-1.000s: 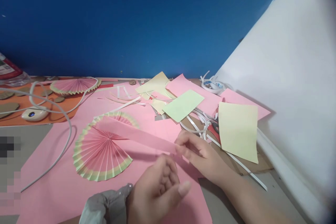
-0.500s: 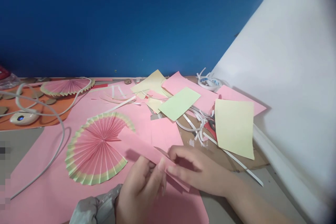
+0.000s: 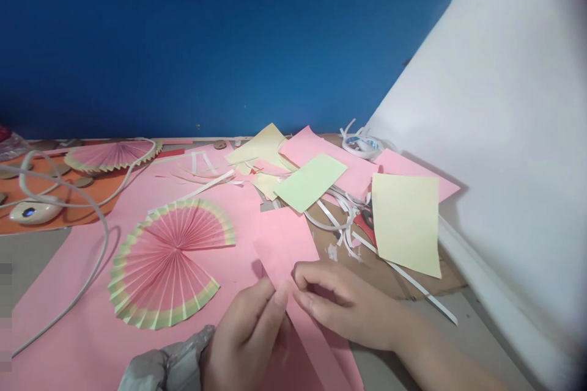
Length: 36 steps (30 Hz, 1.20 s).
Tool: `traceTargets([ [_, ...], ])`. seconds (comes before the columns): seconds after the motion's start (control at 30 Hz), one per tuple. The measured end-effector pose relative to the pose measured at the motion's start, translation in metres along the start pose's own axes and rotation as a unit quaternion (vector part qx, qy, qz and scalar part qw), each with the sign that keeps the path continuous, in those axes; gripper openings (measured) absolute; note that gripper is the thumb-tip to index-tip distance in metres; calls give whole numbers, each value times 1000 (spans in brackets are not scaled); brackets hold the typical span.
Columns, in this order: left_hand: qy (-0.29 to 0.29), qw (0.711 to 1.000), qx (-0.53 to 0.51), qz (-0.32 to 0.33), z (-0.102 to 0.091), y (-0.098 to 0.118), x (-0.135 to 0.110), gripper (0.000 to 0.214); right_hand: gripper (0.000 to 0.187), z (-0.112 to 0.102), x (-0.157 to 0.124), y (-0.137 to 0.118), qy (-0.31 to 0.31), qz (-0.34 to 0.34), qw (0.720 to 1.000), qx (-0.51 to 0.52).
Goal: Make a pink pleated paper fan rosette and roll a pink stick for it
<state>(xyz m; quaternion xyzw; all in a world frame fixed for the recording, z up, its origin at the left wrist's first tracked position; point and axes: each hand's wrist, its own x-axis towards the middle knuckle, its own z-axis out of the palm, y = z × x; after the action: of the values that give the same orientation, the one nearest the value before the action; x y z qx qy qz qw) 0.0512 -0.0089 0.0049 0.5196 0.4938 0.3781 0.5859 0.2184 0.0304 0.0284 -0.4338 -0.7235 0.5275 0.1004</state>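
Observation:
A folded pink paper strip (image 3: 315,348) slants between my two hands. My left hand (image 3: 247,325) grips it at the left edge, thumb on top. On the strip's right edge my right hand (image 3: 342,299) is closed, its thumb and forefinger pinching there. To the left lies a pleated round paper fan (image 3: 160,269), pink with a yellow and green rim and a wedge-shaped gap on its right side. Under the hands and the fan spreads a large pink sheet (image 3: 73,317).
Behind are a second pleated fan (image 3: 112,156), a white device (image 3: 36,212) with a looping cable, and a tape roll (image 3: 362,145). A green sheet (image 3: 312,183), a pale yellow sheet (image 3: 406,223), white paper strips and scissors (image 3: 367,217) lie to the right, below a white wall.
The pink strip has turned in my hands: its far end swung right, away from the fan, and its near end reaches further down toward me. Both hands keep about the same place.

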Motion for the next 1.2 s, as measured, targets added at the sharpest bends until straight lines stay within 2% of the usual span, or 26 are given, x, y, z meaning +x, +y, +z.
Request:
traceTargets([
  [0.13, 17, 998, 65, 6, 2, -5, -4, 41, 29, 2, 1, 2, 9, -6, 1000, -25],
  [0.23, 2, 994, 107, -9, 6, -10, -9, 40, 27, 2, 2, 2, 10, -6, 1000, -25],
  [0.3, 0, 994, 106, -17, 7, -13, -13, 38, 28, 2, 2, 2, 13, -10, 1000, -10],
  [0.4, 38, 997, 69, -20, 5, -14, -13, 29, 31, 4, 2, 5, 14, -27, 999, 10],
  [0.47, 53, 997, 39, -34, 2, -15, -9, 33, 31, 5, 2, 6, 1, -29, 1000, 11],
  [0.57, 31, 997, 7, -65, 0, -14, -1, 40, 30, 7, 1, 7, -25, -12, 1000, 13],
  [0.7, -5, 999, -18, -44, 1, -13, 1, 39, 33, 7, 0, 6, -18, -8, 1000, 23],
  [0.87, -63, 997, 1, -49, -2, -16, 3, 41, 38, 10, 1, 9, -36, -19, 999, -33],
  [1.03, -62, 996, 1, -57, -4, -16, 6, 39, 35, 10, 1, 8, -17, -7, 999, -32],
  [1.2, -42, 999, -5, -25, -3, -16, 4, 37, 34, 9, 0, 5, -36, -25, 999, 12],
])
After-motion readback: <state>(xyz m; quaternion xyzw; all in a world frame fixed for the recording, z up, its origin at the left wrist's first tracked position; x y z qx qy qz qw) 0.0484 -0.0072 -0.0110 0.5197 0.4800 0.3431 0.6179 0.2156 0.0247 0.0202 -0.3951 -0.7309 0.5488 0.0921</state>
